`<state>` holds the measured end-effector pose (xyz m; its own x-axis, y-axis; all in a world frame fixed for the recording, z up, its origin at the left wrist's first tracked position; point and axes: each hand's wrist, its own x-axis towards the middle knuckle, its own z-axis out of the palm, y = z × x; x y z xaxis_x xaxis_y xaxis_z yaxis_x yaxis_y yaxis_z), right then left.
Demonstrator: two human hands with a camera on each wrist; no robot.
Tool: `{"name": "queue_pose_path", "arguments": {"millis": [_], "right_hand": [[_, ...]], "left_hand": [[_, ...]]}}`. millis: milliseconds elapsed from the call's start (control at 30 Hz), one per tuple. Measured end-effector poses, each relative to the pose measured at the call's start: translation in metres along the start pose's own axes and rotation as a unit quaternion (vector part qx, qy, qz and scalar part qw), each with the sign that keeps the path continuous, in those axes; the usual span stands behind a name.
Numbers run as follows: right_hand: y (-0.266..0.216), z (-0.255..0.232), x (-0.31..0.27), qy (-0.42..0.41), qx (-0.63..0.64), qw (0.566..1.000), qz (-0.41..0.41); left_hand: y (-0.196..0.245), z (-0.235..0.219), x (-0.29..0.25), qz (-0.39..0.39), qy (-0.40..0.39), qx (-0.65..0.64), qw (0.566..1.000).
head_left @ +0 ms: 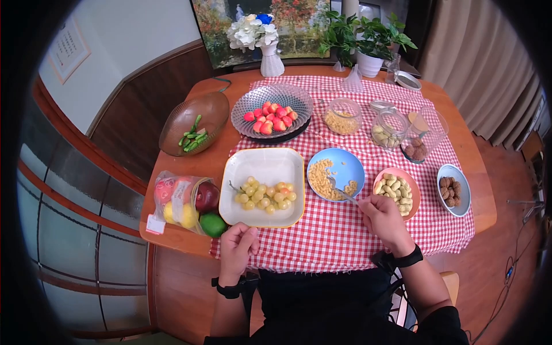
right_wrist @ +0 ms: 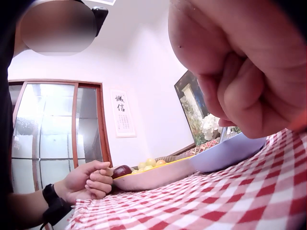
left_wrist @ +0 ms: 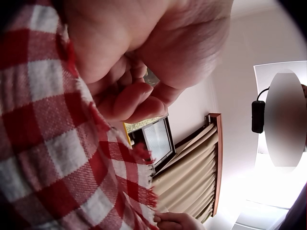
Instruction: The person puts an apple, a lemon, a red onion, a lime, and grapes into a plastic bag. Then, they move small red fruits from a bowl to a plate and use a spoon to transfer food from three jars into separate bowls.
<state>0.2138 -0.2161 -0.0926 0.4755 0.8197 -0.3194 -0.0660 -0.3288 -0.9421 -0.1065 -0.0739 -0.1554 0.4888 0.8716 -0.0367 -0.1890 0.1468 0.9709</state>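
Note:
My right hand (head_left: 386, 221) grips the handle of a metal spoon (head_left: 347, 196), whose tip rests among small pale-yellow macaroni-like pieces (head_left: 322, 179) in a blue plate (head_left: 346, 163). Most pieces lie on the plate's left side, with a small heap near the spoon. Loosely curled and holding nothing, my left hand (head_left: 237, 248) is at the table's front edge, just below a white yellow-rimmed dish (head_left: 261, 161) of grapes (head_left: 267, 194). In the right wrist view the spoon is mostly hidden behind my fingers. Peanuts (head_left: 394, 190) fill a pink plate (head_left: 416, 198) beside my right hand.
Bagged fruit (head_left: 183, 201) and a green fruit (head_left: 213, 225) lie left of the dish. Behind stand a brown bowl (head_left: 172, 123) of green vegetables, a glass bowl (head_left: 244, 115) of red fruit and several jars, one a macaroni jar (head_left: 343, 117). Walnuts (head_left: 450, 191) sit far right.

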Motion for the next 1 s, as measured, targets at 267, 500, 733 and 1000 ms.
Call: {"name": "queue_pose_path", "arguments": {"millis": [267,500,733,1000], "right_hand": [[-0.005,-0.007,-0.001,0.016,0.133,0.991,0.019],[-0.022,-0.031,0.003,0.006,0.17,0.985,-0.01],[-0.071,-0.061,0.03,0.042,0.152,0.985,-0.066],[-0.111,-0.071,0.097,0.094,-0.023,0.99,-0.101]], "left_hand": [[-0.001,-0.001,0.0,0.004,0.0,0.001,1.0],[0.001,0.001,0.0,-0.001,0.001,0.0,1.0],[0.001,0.0,0.0,0.006,-0.004,0.002,1.0],[0.0,0.001,-0.001,0.007,0.004,-0.001,1.0]]}}
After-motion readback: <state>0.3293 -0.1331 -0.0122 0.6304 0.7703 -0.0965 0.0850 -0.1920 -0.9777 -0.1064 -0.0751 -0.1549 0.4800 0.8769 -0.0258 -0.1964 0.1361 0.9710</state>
